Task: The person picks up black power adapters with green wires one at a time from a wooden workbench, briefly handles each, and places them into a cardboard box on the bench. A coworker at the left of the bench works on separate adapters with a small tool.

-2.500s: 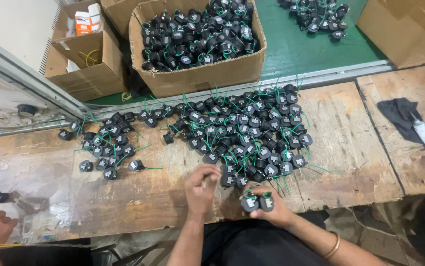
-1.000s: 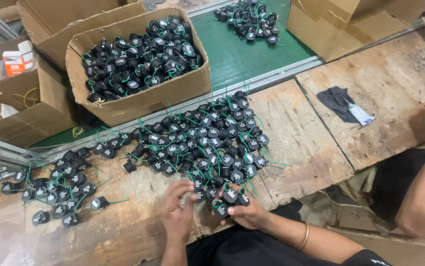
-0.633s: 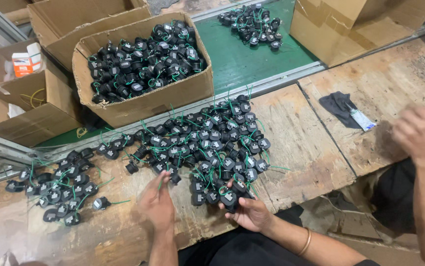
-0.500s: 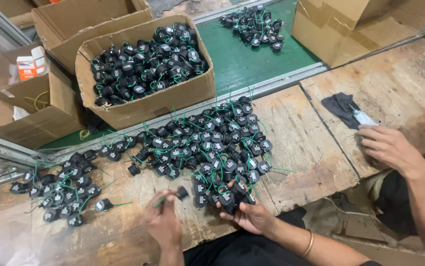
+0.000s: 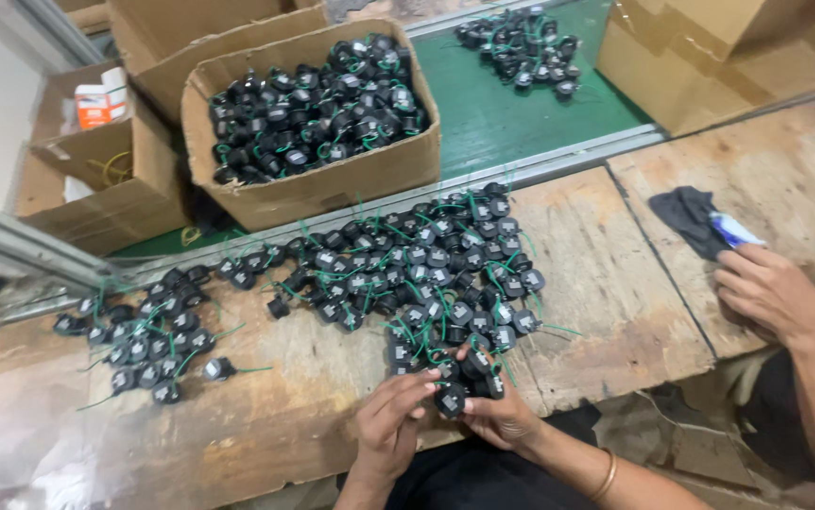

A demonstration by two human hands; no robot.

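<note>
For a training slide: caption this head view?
Both hands, left and right, hold small black round parts beside a wired pile on a wooden bench.

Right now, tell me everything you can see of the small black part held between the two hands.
The small black part is a round, squat piece that looks like plastic, with a lighter patch on its upturned face. It sits at the near edge of the wooden bench, just below the big pile of similar parts with thin green wires. The left hand pinches it from the left; the right hand cradles it with a few more.
</note>
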